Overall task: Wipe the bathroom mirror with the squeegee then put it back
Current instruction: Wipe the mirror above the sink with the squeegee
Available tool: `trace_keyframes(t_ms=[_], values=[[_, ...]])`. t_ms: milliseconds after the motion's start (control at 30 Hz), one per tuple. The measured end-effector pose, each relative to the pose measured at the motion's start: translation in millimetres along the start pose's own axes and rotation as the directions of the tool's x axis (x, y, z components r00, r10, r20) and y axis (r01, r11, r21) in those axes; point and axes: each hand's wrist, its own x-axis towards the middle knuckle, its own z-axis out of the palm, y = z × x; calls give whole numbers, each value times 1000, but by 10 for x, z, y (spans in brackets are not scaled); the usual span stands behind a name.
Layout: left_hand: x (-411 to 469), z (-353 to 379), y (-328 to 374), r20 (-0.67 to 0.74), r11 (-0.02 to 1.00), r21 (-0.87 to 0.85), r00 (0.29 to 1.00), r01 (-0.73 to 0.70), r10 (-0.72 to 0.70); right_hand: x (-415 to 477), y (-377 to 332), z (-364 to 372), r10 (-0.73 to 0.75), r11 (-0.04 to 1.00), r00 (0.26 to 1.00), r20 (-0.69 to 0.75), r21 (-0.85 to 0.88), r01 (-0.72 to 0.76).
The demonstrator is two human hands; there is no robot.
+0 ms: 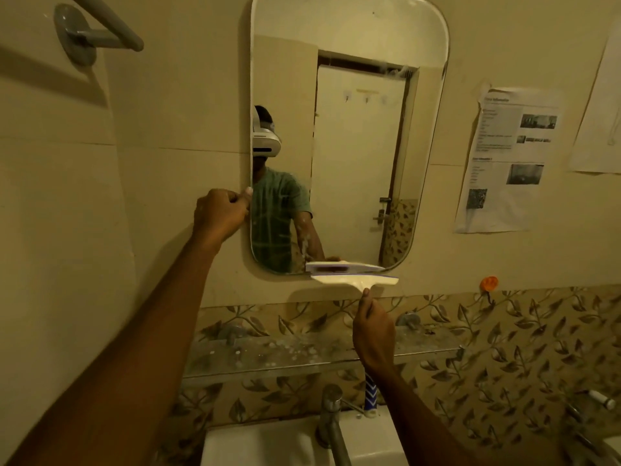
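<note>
1. Upper left of frame: grey towel bar [100, 31] on the wall, well apart from the work.
2. Mid-left: left hand [220, 210], fingers curled, thumb tip pressed on the left rim of the mirror [353, 146]. Seemingly steadying it, with nothing else held.
3. Centre: mirror upright on the wall, faint streaks low on the glass at its left side.
4. Below centre: glass shelf [268, 358], then tap [331, 418] over the sink [262, 445] at the bottom edge.
5. Just right of centre, at the mirror's bottom rim: squeegee [356, 280]. Blade lying across, nearly level; touching the rim or just off it, hard to tell. Handle running straight down, blue-and-white end showing under the wrist.
6. Beneath the blade: right hand [373, 331], wrapped round the handle, thumb pointing up along the neck.
7. Deciding relation: squeegee to the lower right of the left hand and well apart from it, held by the right, so the right far nearer. Probably the bottom of a downward stroke. Likely next, a lift to the top with the blade level, or putting it back; resting place not evident.
8. Right: papers [507, 159] taped to the wall, orange hook [489, 283] lower down.
</note>
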Motion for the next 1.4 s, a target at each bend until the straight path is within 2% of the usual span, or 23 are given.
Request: trace_keyframes(t_ms=[67, 133, 300, 467, 567, 667, 767, 900, 1167, 1300, 1400], values=[[42, -105, 114, -41, 999, 24, 999, -24, 25, 4, -110, -25, -21, 999, 999, -42, 41, 23], [123, -189, 242, -92, 996, -66, 994, -66, 60, 60, -298, -94, -52, 995, 996, -78, 76, 58], [419, -356, 719, -83, 948, -277, 987, -158, 140, 469, -973, -235, -222, 952, 963, -156, 178, 248], [735, -399, 1079, -111, 903, -377, 978, -205, 176, 953, -1793, -425, -384, 867, 913, -135, 288, 407], [809, -422, 1222, -121, 895, -401, 980, -194, 158, 1214, -2299, -560, -479, 809, 866, -143, 311, 499], [860, -433, 1306, -116, 888, -439, 989, -133, 91, 1484, -2794, -648, -514, 778, 838, -182, 314, 545], [945, -405, 1291, -93, 885, -460, 995, -71, 31, 1718, -3258, -710, -523, 764, 819, -235, 297, 573], [1008, -376, 1291, -157, 893, -439, 987, -96, 29, 1964, -3677, -699, -510, 794, 833, -217, 254, 552], [1028, -319, 1196, -177, 851, -507, 983, -134, 50, 1950, -3769, -465, -474, 843, 859, -193, 183, 506], [1053, -356, 1180, -86, 798, -597, 995, -85, 42, 1536, -3250, -280, -479, 839, 865, -149, 211, 501], [1062, -393, 1158, -40, 792, -607, 997, -71, 58, 1149, -2622, -43, -419, 861, 904, -88, 279, 426]])
